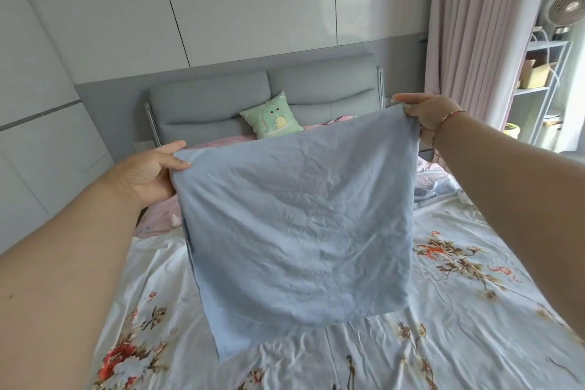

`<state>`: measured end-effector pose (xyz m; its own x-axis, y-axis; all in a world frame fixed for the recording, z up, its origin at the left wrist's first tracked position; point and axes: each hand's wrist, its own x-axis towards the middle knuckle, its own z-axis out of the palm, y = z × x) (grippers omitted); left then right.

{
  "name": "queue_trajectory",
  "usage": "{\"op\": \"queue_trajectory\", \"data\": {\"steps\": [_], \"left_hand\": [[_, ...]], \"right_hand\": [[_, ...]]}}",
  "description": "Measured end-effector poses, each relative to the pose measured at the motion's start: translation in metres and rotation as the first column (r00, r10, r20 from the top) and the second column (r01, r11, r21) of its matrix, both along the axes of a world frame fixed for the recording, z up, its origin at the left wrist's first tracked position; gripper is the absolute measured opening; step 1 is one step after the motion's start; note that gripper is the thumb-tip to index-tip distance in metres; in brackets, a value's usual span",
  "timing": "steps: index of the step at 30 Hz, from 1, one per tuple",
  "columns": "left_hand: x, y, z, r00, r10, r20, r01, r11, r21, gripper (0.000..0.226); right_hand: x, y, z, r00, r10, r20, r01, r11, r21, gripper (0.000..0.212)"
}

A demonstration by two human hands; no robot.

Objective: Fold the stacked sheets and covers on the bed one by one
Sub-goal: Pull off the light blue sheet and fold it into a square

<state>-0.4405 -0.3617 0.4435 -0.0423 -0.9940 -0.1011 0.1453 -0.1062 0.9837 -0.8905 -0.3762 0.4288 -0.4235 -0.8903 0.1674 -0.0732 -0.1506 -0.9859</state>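
Both hands, left hand [152,174] and right hand [427,117], pinch blue cover [297,231], hiding floral sheet [459,310].

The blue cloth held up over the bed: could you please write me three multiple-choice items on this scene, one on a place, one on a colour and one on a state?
1. Where does the green cartoon cushion stand?
A. Against the grey headboard
B. On the shelf by the curtain
C. On the floor

2. What colour is the cloth that is held up?
A. Pink
B. Plain light blue
C. White with flowers

3. How is the cloth held?
A. It lies flat on the floral sheet
B. One hand holds it bunched
C. The left hand and the right hand each pinch a top corner, and it hangs spread

Answers: 1 A, since the cushion leans at the headboard's middle; 2 B, since the cloth is an unpatterned blue; 3 C, since the fingers grip both upper corners and the lower edge hangs free.
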Motion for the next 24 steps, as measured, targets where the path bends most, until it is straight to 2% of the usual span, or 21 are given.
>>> {"op": "queue_trajectory", "data": {"steps": [4,5,7,9,10,12,14,17,22,24], "left_hand": [[0.002,0.003,-0.007,0.995,-0.095,-0.027,0.096,0.994,0.053,0.051],[0.0,0.004,-0.008,0.992,-0.12,-0.027,0.121,0.991,0.057,0.047],[-0.002,0.0,-0.013,0.989,-0.143,-0.026,0.144,0.988,0.061,0.056],[-0.005,-0.006,-0.017,0.992,-0.124,0.021,0.123,0.992,0.022,0.038],[-0.005,-0.011,-0.019,0.993,-0.104,0.057,0.104,0.995,-0.008,0.031],[-0.004,-0.017,-0.021,0.993,-0.045,0.111,0.053,0.996,-0.068,0.036],[-0.004,-0.018,-0.018,0.985,0.012,0.172,0.007,0.994,-0.111,0.038],[-0.007,-0.018,-0.018,0.984,0.039,0.175,-0.017,0.992,-0.126,0.034],[-0.011,-0.015,-0.023,0.986,0.094,0.138,-0.076,0.988,-0.135,0.031],[-0.008,-0.015,-0.025,0.98,0.113,0.162,-0.09,0.986,-0.138,0.031]], "right_hand": [[0.006,0.009,0.005,0.995,-0.008,0.098,0.005,1.0,0.03,0.031],[0.008,0.013,0.005,0.994,-0.005,0.114,-0.006,0.995,0.102,0.027],[0.01,0.019,-0.003,0.993,0.017,0.114,-0.055,0.939,0.34,0.02],[0.008,0.026,-0.02,0.995,0.031,0.092,-0.078,0.825,0.559,0.011],[0.005,0.029,-0.028,0.996,0.015,0.092,-0.068,0.795,0.603,0.011],[-0.004,0.031,-0.039,0.988,-0.031,0.154,-0.065,0.815,0.576,0.02],[-0.008,0.033,-0.044,0.956,-0.074,0.283,-0.087,0.852,0.516,0.034],[-0.002,0.038,-0.051,0.877,-0.13,0.462,-0.154,0.835,0.527,0.044],[0.017,0.05,-0.068,0.894,0.002,0.448,-0.304,0.738,0.603,0.048],[0.023,0.053,-0.07,0.903,0.041,0.428,-0.316,0.739,0.595,0.045]]}}
